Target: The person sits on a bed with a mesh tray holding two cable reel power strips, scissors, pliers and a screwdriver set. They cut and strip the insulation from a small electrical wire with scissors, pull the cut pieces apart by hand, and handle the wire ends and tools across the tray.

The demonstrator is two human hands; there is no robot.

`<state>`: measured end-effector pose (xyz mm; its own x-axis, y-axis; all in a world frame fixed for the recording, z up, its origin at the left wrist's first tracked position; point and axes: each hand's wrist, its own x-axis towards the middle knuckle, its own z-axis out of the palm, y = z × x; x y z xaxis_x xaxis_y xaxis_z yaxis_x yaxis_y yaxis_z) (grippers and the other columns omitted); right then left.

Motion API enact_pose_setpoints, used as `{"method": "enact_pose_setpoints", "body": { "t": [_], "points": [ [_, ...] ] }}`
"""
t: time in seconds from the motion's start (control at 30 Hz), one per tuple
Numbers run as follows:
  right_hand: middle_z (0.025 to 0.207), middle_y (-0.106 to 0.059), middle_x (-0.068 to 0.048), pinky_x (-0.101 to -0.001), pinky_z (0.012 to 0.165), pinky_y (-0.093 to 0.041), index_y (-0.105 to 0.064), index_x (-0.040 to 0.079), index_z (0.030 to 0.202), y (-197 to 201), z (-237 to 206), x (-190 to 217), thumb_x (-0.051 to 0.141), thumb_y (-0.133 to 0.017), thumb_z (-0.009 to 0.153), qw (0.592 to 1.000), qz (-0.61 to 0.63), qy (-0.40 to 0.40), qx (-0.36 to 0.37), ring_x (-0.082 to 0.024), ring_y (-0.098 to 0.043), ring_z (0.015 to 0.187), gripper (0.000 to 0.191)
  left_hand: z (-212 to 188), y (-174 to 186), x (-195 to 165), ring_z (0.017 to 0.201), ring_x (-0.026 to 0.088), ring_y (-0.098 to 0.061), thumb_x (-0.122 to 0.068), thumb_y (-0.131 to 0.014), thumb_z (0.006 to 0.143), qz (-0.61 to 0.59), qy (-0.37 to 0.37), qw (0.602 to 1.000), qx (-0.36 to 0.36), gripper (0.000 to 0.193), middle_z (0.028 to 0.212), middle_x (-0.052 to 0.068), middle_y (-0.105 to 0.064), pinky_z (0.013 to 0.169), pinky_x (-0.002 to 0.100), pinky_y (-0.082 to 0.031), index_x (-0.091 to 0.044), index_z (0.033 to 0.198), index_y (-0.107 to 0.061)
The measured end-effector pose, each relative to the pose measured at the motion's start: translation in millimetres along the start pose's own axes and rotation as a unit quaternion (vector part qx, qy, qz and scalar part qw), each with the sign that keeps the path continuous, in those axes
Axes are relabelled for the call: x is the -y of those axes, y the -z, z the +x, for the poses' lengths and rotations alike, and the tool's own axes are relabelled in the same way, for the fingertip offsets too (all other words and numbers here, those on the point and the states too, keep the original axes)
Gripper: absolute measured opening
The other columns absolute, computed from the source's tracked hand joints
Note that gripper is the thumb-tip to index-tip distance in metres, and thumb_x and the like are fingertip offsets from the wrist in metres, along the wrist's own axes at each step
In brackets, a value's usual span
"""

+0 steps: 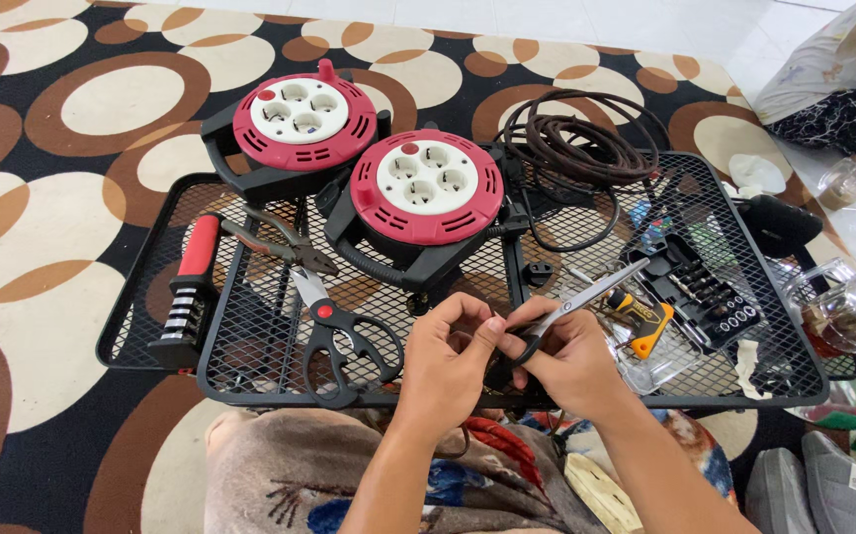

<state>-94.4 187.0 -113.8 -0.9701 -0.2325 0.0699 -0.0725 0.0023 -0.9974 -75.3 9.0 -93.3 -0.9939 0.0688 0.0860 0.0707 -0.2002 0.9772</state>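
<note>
Nearest the camera, the left hand (445, 358) pinches a small dark piece (495, 374), mostly hidden, between thumb and fingertips, touching the right hand (568, 358). The right hand's grip is closed on the black handle of slim steel scissors (586, 295), whose long axis runs up and right, away from both hands. Beyond lie black-handled kitchen shears (334, 331) on the black wire-mesh desk (250, 326), then two red cable reels (426, 188) and a brown coiled cord (576, 138).

Both hands, left hand (448, 358) and right hand (568, 358), pinch a small dark part with small scissors (586, 297), just below the red cable reel (426, 193).
</note>
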Motion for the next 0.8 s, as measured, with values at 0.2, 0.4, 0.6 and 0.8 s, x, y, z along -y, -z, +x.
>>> {"method": "enact_pose_setpoints", "body": {
  "t": [0.2, 0.4, 0.6, 0.8],
  "points": [
    [0.073, -0.067, -0.003, -0.0254, 0.046, -0.048, -0.067, 0.002, 0.095, -2, -1, 0, 0.005, -0.076, 0.089, 1.0, 0.0, 0.01, 0.0, -0.01, -0.062, 0.053, 0.012, -2, -3, -2, 0.059, 0.0, -0.044, -0.01, -0.066, 0.098, -0.001, 0.003, 1.0, -0.023, 0.015, 0.074, -0.005, -0.056, 0.051, 0.022, -0.036, -0.002, 0.086, -0.061],
    [0.086, -0.073, -0.008, -0.0277, 0.048, -0.052, -0.064, 0.0, 0.096, -4, 3, -1, 0.002, -0.073, 0.09, 0.998, 0.047, 0.037, 0.006, -0.013, -0.065, 0.056, 0.01, 2, -4, 9, 0.059, 0.001, -0.045, -0.009, -0.065, 0.098, -0.045, -0.006, 0.998, -0.047, 0.01, 0.075, -0.004, -0.059, 0.051, 0.022, -0.036, -0.002, 0.09, -0.063],
    [0.094, -0.075, -0.013, -0.0287, 0.05, -0.054, -0.065, 0.0, 0.098, -4, 4, -5, -0.001, -0.07, 0.092, 0.997, 0.06, 0.048, -0.01, -0.015, -0.065, 0.059, 0.009, 7, -10, 25, 0.069, 0.003, -0.051, -0.011, -0.067, 0.099, -0.075, -0.05, 0.993, -0.069, 0.009, 0.082, -0.003, -0.062, 0.061, 0.022, -0.045, -0.003, 0.095, -0.064],
    [0.096, -0.075, -0.015, -0.0255, 0.046, -0.049, -0.06, 0.004, 0.096, 10, 7, -6, 0.002, -0.069, 0.094, 0.98, 0.183, 0.062, -0.053, -0.013, -0.061, 0.054, 0.009, 18, 3, 28, 0.066, 0.009, -0.056, -0.012, -0.059, 0.1, -0.326, -0.059, 0.924, -0.19, 0.006, 0.078, 0.001, -0.061, 0.058, 0.025, -0.047, -0.008, 0.096, -0.059]
  ]
}}
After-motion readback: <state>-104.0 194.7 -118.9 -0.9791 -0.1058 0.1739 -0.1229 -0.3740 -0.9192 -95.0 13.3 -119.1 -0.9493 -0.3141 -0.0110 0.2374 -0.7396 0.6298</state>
